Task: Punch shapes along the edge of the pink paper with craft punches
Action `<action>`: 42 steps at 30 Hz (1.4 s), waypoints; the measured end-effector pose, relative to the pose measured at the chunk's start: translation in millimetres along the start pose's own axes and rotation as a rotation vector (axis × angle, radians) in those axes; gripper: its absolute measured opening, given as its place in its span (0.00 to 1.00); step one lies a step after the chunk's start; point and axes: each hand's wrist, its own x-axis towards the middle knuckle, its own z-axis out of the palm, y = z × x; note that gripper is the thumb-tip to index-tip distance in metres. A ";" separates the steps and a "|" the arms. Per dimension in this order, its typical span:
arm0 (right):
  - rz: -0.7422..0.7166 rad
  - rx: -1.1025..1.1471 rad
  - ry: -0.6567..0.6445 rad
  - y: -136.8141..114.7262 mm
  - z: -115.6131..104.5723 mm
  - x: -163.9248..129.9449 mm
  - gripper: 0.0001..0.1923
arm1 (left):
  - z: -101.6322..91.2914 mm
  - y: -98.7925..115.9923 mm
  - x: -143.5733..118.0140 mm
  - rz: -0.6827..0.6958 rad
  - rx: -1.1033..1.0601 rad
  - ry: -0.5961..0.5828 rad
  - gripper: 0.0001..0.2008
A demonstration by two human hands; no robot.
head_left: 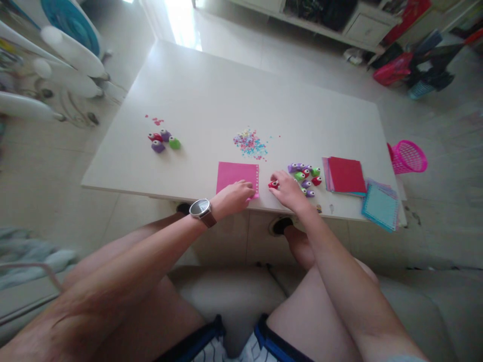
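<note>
Head view: seated person looks down over bare knees at a white table [211, 95]
Left hand [234, 196]: fingers curled and pressed on the near right corner of a pink paper sheet [236, 176]; wristwatch [201, 208] on the wrist
Right hand [289, 190]: fingers bent around a small red paper punch [273, 184], which sits on the table just beside the sheet's right edge; whether it is pinched or only touched cannot be told
Pink paper sheet: lies flat at the table's near edge, a row of punched holes along its right margin
Confetti pile [249, 142]: pink and blue punched bits at 12 o'clock from the sheet, near it
Punch cluster [306, 176]: purple, green and red punches at 3 o'clock from the right hand, just beside it
Second punch group [163, 141]: four punches at 10 o'clock from the sheet, well apart
Paper stack [346, 176]: red sheet on top, at 3 o'clock from the cluster; blue sheets [380, 206] at its 5 o'clock
Pink basket [409, 157]: beyond the table's right edge
</note>
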 end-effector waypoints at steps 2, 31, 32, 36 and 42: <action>0.038 -0.011 0.010 -0.5 2.7 -1.1 0.10 | 1.8 0.1 0.7 -0.001 0.012 0.000 0.12; 0.008 0.214 -0.198 -24.3 -8.2 -4.1 0.08 | 8.4 3.8 4.8 -0.024 0.031 0.016 0.12; 0.007 0.212 -0.194 -24.3 -8.3 -3.9 0.08 | 9.2 3.5 5.0 -0.023 0.034 0.017 0.12; -0.004 0.202 -0.184 -25.0 -9.8 -4.2 0.08 | 10.6 2.9 5.3 -0.023 0.031 0.020 0.11; -0.005 0.235 -0.191 -26.4 -10.2 -4.9 0.09 | 8.9 3.7 5.3 -0.022 0.032 0.016 0.11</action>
